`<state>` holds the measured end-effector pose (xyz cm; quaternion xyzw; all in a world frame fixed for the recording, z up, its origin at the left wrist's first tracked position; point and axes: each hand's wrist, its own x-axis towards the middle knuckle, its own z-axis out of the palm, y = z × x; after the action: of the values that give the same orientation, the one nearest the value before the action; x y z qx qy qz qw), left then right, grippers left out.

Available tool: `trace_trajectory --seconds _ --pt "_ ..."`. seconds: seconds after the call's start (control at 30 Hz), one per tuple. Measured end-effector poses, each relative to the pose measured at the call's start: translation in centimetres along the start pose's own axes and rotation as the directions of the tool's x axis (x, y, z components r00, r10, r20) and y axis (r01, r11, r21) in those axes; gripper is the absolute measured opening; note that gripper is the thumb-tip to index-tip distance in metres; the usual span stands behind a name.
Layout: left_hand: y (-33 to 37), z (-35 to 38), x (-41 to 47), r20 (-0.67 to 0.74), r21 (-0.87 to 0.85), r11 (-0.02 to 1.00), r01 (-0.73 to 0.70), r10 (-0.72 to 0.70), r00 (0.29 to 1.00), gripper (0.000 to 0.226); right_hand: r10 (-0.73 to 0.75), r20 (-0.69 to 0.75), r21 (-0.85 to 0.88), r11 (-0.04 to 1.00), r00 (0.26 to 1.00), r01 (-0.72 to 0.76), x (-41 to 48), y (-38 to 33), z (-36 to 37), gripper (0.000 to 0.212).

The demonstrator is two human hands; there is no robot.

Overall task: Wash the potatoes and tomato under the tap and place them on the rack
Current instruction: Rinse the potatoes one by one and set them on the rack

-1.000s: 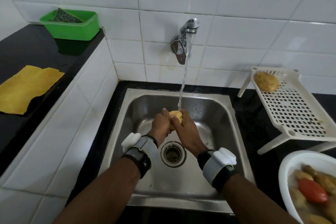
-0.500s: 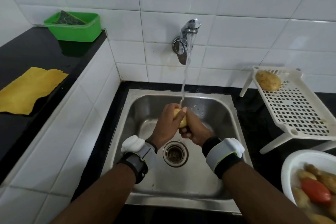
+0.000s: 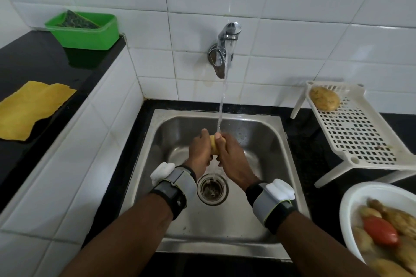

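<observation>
Water runs from the chrome tap [image 3: 222, 51] into the steel sink [image 3: 265, 132]. Under the stream my left hand [image 3: 200, 153] and my right hand [image 3: 231, 159] both grip one yellow potato [image 3: 213, 145], mostly hidden between them. A washed potato [image 3: 324, 98] lies at the far end of the white slotted rack [image 3: 360, 137] to the right of the sink. At the lower right a white bowl [image 3: 353, 198] holds several potatoes and a red tomato [image 3: 380, 230].
A drain [image 3: 212, 189] sits in the sink bottom below my hands. On the raised black counter to the left lie a yellow cloth [image 3: 31, 108] and a green tub [image 3: 85, 30] with a scouring pad. White tiles cover the wall.
My hands have turned the potato between them under the stream, and the right hand has come back up over it.
</observation>
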<state>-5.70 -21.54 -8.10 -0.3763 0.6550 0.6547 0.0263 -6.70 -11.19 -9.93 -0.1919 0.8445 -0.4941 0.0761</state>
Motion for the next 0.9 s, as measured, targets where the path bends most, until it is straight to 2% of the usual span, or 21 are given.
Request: trace_trajectory --seconds 0.07,0.17,0.2,0.3,0.37,0.5,0.6,0.67,0.77,0.83,0.9 --pt "0.1 -0.1 -1.0 0.035 0.042 0.985 -0.169 0.168 0.985 0.045 0.063 0.002 0.075 0.995 0.998 -0.063 0.3 -0.6 -0.3 0.051" --pt "-0.2 -0.7 -2.0 0.108 0.171 0.868 -0.466 0.454 0.884 0.026 0.209 0.059 0.237 0.947 0.976 -0.217 1.3 -0.9 -0.9 0.063" --pt "-0.5 -0.9 -1.8 0.125 0.236 0.812 -0.533 0.519 0.846 0.022 0.251 0.091 0.27 0.925 0.964 -0.266 1.6 -0.9 -1.1 0.066" --pt "-1.2 -1.2 -1.2 0.169 0.326 0.716 -0.617 0.598 0.783 0.032 0.345 0.128 0.289 0.884 0.93 -0.368 2.2 -0.8 -1.5 0.064" --pt "-1.0 -1.2 -1.4 0.162 0.315 0.738 -0.597 0.578 0.8 0.031 0.311 0.088 0.228 0.919 0.946 -0.323 2.2 -1.1 -1.2 0.063" --pt "-0.8 -1.0 -0.6 0.085 0.239 0.854 -0.462 0.456 0.886 0.039 0.17 -0.005 0.141 0.976 0.985 -0.167 1.4 -1.5 -0.4 0.046" --pt "-0.7 -0.7 0.2 0.052 0.12 0.925 -0.361 0.358 0.932 0.04 0.051 0.015 0.108 0.993 0.999 -0.053 0.5 -1.3 -0.2 0.03" --pt "-0.3 -0.8 0.3 0.039 0.063 0.962 -0.265 0.263 0.964 0.043 -0.024 0.041 0.084 0.996 0.999 0.02 -0.1 -0.9 0.0 0.029" --pt "-0.2 -1.3 -0.2 0.078 0.02 0.997 -0.07 0.068 0.995 0.047 -0.091 0.076 -0.015 0.996 0.993 0.093 -0.4 -0.2 0.1 0.04" --pt "-0.4 -1.4 -0.6 0.089 0.039 0.998 -0.045 0.041 0.995 0.048 -0.08 0.09 -0.051 0.995 0.993 0.085 -0.3 -0.2 -0.1 0.042" --pt "-0.7 -1.4 -1.2 0.085 0.07 0.991 -0.111 0.105 0.991 0.044 -0.061 0.065 -0.095 0.993 0.996 0.067 0.1 -0.2 -0.5 0.037"
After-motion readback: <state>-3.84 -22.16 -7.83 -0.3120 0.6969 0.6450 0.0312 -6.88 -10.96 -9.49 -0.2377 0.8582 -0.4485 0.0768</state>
